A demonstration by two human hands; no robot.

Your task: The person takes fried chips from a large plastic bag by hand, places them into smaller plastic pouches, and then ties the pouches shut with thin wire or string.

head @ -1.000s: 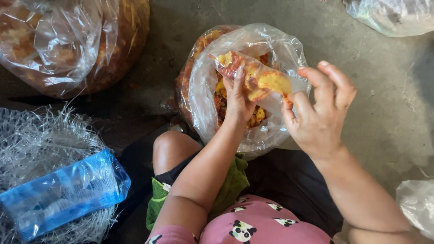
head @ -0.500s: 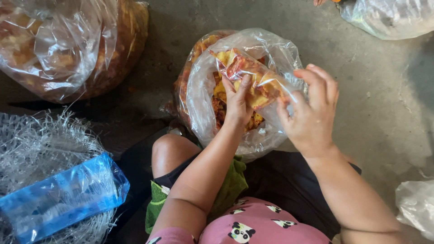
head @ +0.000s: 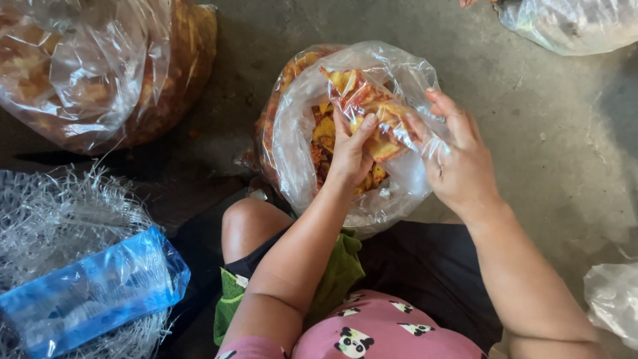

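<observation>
Soft, even daylight, sheen on the clear plastic bags (head: 86, 73), sharp focus throughout.

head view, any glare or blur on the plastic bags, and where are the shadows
Head view: white glare streaks the big clear bag at upper left and the open bag; the small packet of chips between left hand and right hand stays fairly sharp; shadow darkens the concrete floor at right; no marked motion blur.

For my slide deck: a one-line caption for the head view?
Both hands, left hand and right hand, hold a small clear packet of chips over an open bag.
</observation>
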